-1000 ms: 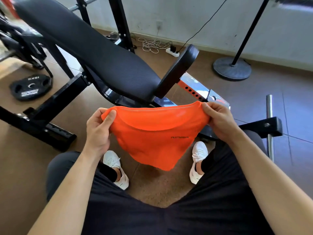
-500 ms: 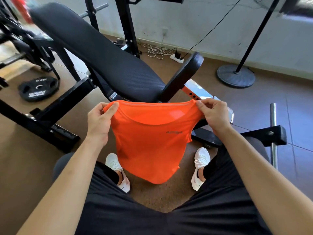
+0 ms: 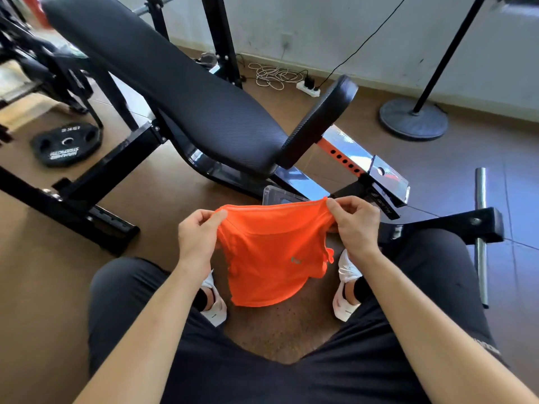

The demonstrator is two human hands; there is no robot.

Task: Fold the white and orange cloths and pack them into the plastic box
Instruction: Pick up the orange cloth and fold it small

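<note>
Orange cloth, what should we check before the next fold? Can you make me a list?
1. Left hand pinches one top corner of the orange cloth: ok.
2. Right hand pinches the other top corner: ok.
3. Cloth hangs smooth and flat: not ok, its right side is bunched.
4. Plastic box open and ready: cannot tell, only a clear edge shows behind the cloth.
5. White cloth nearby: cannot tell, not in view.

The thin orange fabric cloth (image 3: 271, 258) hides most of the clear plastic box (image 3: 277, 195) (only its far corner shows); the small grey logo (image 3: 296, 260) on it is unreadable.
</note>
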